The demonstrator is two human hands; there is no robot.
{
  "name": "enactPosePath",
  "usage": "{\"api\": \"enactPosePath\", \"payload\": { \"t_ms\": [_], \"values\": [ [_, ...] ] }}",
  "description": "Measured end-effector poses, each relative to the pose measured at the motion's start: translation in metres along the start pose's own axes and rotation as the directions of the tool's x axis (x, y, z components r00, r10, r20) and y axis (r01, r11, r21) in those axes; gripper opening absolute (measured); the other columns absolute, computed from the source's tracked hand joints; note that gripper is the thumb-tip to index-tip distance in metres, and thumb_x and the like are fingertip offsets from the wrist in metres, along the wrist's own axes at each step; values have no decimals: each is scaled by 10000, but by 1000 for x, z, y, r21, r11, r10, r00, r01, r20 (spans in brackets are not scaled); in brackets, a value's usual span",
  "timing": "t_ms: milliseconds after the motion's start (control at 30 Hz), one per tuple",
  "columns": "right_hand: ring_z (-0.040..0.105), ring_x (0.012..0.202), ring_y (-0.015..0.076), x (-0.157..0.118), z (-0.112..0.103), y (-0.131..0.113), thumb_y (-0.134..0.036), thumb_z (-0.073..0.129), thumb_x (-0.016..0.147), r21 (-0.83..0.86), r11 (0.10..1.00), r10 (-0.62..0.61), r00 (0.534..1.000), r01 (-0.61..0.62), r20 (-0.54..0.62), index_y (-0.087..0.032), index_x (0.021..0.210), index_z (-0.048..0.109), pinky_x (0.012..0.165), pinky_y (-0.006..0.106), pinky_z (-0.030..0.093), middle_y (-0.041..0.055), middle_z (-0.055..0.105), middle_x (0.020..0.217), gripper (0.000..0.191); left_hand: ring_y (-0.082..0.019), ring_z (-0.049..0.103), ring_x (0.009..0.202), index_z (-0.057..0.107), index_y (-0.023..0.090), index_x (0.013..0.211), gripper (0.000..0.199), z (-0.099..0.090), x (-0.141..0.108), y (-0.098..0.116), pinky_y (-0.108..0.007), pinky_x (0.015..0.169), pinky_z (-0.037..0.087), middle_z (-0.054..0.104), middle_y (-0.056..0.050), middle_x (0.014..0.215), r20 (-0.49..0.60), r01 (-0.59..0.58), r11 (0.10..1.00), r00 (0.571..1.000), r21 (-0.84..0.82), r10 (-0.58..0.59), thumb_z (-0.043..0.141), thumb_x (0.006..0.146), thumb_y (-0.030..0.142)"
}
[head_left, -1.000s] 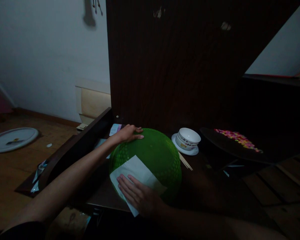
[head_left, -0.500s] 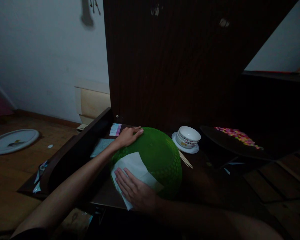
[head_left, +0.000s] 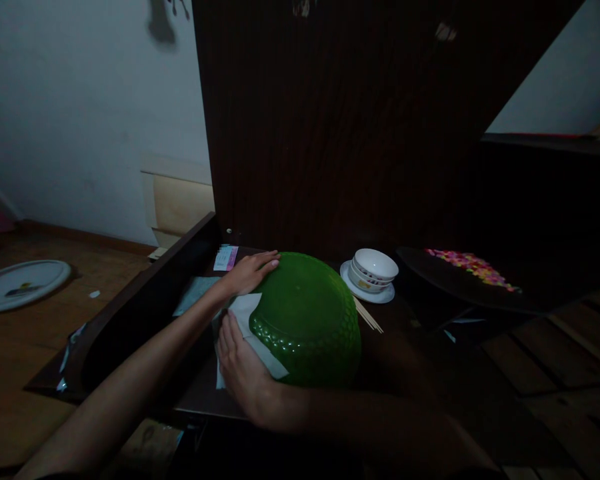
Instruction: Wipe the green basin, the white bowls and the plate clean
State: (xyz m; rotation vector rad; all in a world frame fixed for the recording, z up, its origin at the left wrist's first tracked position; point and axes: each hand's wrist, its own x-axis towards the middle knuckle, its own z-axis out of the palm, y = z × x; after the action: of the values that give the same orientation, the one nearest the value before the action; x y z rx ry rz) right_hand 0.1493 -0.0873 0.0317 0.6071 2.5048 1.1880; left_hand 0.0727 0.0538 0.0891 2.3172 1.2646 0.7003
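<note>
A green plastic basin lies upside down in front of me, its smooth base up and a bumpy pattern round its side. My left hand rests on the basin's far left edge with its fingers stretched out. Under my right hand is a thin white cloth, held against the basin's near left side. The fingers of this hand are close together and bent along the curve, and the palm hides part of the cloth.
White bowls are stacked on a white plate behind the basin, with wooden chopsticks beside them. A printed card and a pale sheet lie left. A dark raised board edges the table. A white lid-like disc is on the floor.
My right hand has slid the cloth left and down, from the basin's base onto its side. The left hand keeps its place on the edge. The view has shifted slightly.
</note>
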Motion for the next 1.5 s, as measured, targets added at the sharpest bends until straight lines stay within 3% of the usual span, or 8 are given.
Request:
{"api": "enactPosePath", "payload": {
  "t_ms": [267, 433, 600, 767, 933, 1167, 1367, 1500],
  "values": [
    [319, 1464, 343, -34, 5, -3, -302, 360, 983, 193, 973, 151, 983, -128, -108, -49, 1421, 520, 1231, 530, 246, 191, 414, 1548, 531, -207, 433, 1419, 557, 190, 1402, 615, 0, 4, -8, -384, 1199, 274, 475, -54, 1534, 41, -45, 999, 998, 3, 44, 262, 991, 540],
    [323, 1471, 294, -71, 24, 0, -290, 344, 1024, 357, 922, 279, 898, -150, -342, -32, 1452, 452, 1176, 474, 383, 186, 318, 1601, 511, -211, 412, 1433, 541, 170, 1414, 621, 0, 4, -10, -381, 1200, 266, 455, -71, 1547, 53, -52, 999, 997, 10, 51, 265, 991, 530],
    [355, 1449, 292, -111, 37, 22, -369, 383, 1030, 335, 942, 193, 863, -29, -467, -153, 1462, 470, 1092, 490, 450, 99, 301, 1623, 490, -212, 405, 1437, 537, 168, 1418, 615, 0, 3, -10, -383, 1206, 252, 441, -67, 1556, 55, -51, 999, 997, 18, 49, 273, 989, 520],
    [306, 1478, 268, -154, 60, 51, -395, 500, 999, 375, 923, 124, 856, 85, -501, -274, 1474, 464, 1177, 470, 352, -6, 243, 1648, 492, -214, 401, 1439, 532, 143, 1420, 637, 0, 2, -10, -376, 1202, 257, 445, -84, 1552, 50, -51, 999, 997, 18, 50, 263, 987, 525],
    [301, 1483, 278, -181, 93, 63, -339, 550, 984, 438, 876, 117, 792, 202, -599, -252, 1432, 522, 1195, 423, 337, 9, 253, 1644, 457, -205, 405, 1437, 527, 149, 1424, 640, 2, 2, -10, -373, 1197, 266, 456, -80, 1544, 40, -44, 999, 998, 20, 44, 251, 987, 527],
    [336, 1466, 277, -147, 54, 55, -354, 500, 998, 556, 828, 251, 840, 71, -480, -75, 1412, 512, 1173, 406, 390, 145, 470, 1520, 499, -223, 413, 1433, 544, 174, 1414, 616, 5, 1, -1, -403, 1195, 268, 464, -68, 1538, -5, -5, 1000, 1000, 27, 5, 241, 996, 511],
    [406, 1416, 347, -81, 24, 48, -388, 456, 993, 574, 819, 286, 848, 26, -446, 8, 1351, 531, 1178, 455, 362, 243, 488, 1475, 540, -224, 432, 1421, 576, 185, 1387, 604, 3, -1, 0, -400, 1192, 281, 485, -61, 1524, -19, -4, 1000, 1000, 20, 5, 265, 986, 514],
    [403, 1420, 328, -68, 17, 47, -371, 427, 1005, 556, 831, 267, 865, 16, -425, 37, 1362, 511, 1204, 438, 317, 252, 465, 1490, 548, -214, 460, 1402, 573, 163, 1388, 618, 2, 0, -3, -389, 1195, 282, 500, -62, 1513, -16, -10, 1000, 1000, 10, 10, 267, 979, 512]
  ]
}}
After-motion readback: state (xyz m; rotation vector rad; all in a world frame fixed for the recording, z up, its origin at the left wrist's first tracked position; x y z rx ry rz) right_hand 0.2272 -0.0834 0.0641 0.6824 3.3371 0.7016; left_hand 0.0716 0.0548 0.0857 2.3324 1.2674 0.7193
